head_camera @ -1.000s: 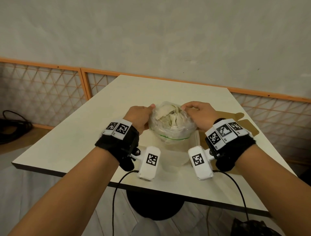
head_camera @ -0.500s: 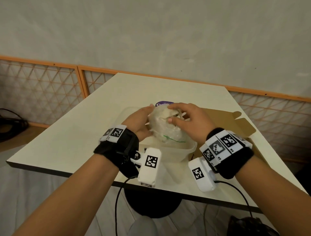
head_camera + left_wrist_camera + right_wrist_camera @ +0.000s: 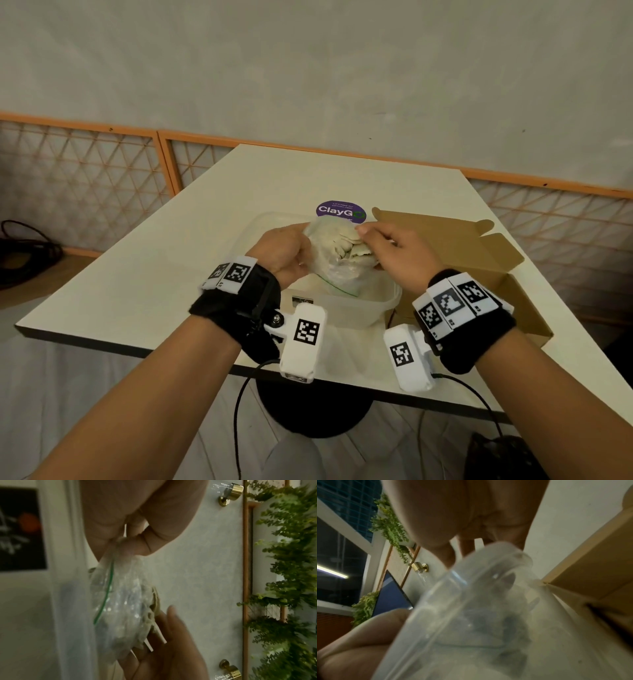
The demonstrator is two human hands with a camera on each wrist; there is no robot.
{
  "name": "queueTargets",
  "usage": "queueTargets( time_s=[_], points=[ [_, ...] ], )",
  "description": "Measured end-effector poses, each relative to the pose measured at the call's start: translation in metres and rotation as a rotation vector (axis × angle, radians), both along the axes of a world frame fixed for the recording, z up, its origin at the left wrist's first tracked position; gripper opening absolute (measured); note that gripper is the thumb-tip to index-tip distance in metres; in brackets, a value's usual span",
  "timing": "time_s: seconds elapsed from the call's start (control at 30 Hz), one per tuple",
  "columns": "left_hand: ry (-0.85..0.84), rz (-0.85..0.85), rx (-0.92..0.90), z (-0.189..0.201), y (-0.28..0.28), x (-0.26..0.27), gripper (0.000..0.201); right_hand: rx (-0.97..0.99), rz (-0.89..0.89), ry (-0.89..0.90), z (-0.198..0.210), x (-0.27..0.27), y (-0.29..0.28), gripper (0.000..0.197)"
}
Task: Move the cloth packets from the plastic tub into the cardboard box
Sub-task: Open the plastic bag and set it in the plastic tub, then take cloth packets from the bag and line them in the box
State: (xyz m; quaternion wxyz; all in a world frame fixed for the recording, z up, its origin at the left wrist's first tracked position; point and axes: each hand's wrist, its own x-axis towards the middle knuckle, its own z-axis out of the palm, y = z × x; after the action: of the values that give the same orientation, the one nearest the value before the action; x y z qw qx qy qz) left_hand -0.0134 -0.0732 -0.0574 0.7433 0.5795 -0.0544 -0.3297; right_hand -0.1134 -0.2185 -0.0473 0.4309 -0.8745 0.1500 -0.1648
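A clear zip-bag packet of cream cloth hangs just above the clear plastic tub at mid-table. My left hand grips its left side; the left wrist view shows the bag's plastic pinched between thumb and fingers. My right hand curls round the packet's right side, fingers against the cloth. In the right wrist view the bag fills the frame under my fingers. The open cardboard box lies right of the tub. What else is in the tub is hidden.
A round purple ClayGo sticker lies on the table behind the tub. The white table ends close to my wrists. An orange lattice rail runs behind it, and black cables lie at the left.
My right hand went from the packet's right side over its top and back to the right side. The packet has turned so its green-lined zip edge points down at the tub.
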Motion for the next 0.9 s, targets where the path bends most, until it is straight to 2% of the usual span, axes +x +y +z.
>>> queueTargets(
  time_s=[0.1, 0.17, 0.27, 0.37, 0.47, 0.57, 0.67, 0.73, 0.8, 0.83, 0.9],
  points=[
    [0.06, -0.052, 0.082, 0.005, 0.001, -0.003, 0.015, -0.154, 0.091, 0.064, -0.002, 0.003, 0.009, 0.057],
    [0.002, -0.088, 0.182, 0.003, -0.002, 0.0, 0.019, -0.226, 0.11, 0.077, -0.005, 0.005, 0.012, 0.061],
    [-0.045, 0.002, 0.249, -0.003, -0.009, 0.006, 0.017, -0.239, 0.124, 0.086, -0.003, 0.003, 0.01, 0.058],
    [0.049, -0.007, 0.23, -0.005, -0.014, 0.009, 0.019, -0.277, 0.148, 0.086, 0.0, 0.0, 0.008, 0.059],
    [0.139, -0.04, 0.208, -0.007, -0.018, 0.009, 0.026, -0.304, 0.13, 0.07, 0.003, -0.001, 0.004, 0.052],
    [0.133, -0.071, 0.248, -0.006, -0.018, 0.007, 0.025, -0.38, 0.136, 0.135, 0.008, -0.003, 0.003, 0.052],
    [0.003, -0.104, 0.362, -0.002, -0.017, 0.006, 0.032, -0.443, 0.146, 0.241, 0.011, -0.002, 0.004, 0.053],
    [-0.196, -0.061, 0.447, -0.001, -0.014, 0.01, 0.039, -0.472, 0.137, 0.224, 0.013, 0.0, 0.004, 0.046],
    [-0.4, -0.008, 0.527, 0.003, -0.006, 0.01, 0.029, -0.441, 0.121, 0.177, 0.015, 0.002, 0.003, 0.037],
    [-0.445, -0.021, 0.544, 0.006, -0.002, 0.008, 0.019, -0.4, 0.108, 0.148, 0.016, 0.004, 0.003, 0.033],
    [-0.38, -0.118, 0.507, 0.008, 0.004, 0.003, 0.009, -0.327, 0.075, 0.12, 0.016, 0.007, 0.001, 0.028]
  ],
)
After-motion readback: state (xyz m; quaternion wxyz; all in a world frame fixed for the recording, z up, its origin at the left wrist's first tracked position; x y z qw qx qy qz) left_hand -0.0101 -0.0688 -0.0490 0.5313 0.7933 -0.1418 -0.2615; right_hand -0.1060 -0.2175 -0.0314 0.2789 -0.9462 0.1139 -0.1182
